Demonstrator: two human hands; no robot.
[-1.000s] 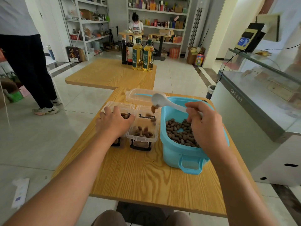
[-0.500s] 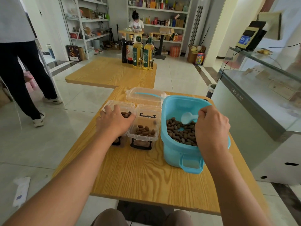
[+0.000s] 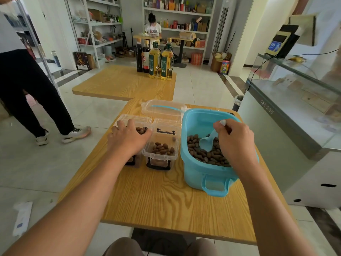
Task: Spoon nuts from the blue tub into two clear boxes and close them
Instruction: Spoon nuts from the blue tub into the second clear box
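Observation:
The blue tub (image 3: 206,174) stands on the right of the wooden table (image 3: 166,204), holding brown nuts (image 3: 204,156). My right hand (image 3: 236,141) grips a pale blue spoon (image 3: 208,143) whose bowl rests down among the nuts. Two clear boxes sit left of the tub, lids hinged open. The right box (image 3: 162,154) holds a shallow layer of nuts. My left hand (image 3: 129,139) lies on top of the left box (image 3: 134,124) and covers most of it; a few nuts show past my fingers.
A clear lid (image 3: 164,109) with a blue strip lies behind the boxes. A second table (image 3: 125,84) beyond carries oil and sauce bottles (image 3: 156,60). A person's legs (image 3: 31,100) stand on the floor to the left. A glass counter (image 3: 295,115) runs along the right.
My right hand carried the spoon from above the right box, where it tipped nuts in, back into the tub and pushed it down into the nuts. The person on the left walked.

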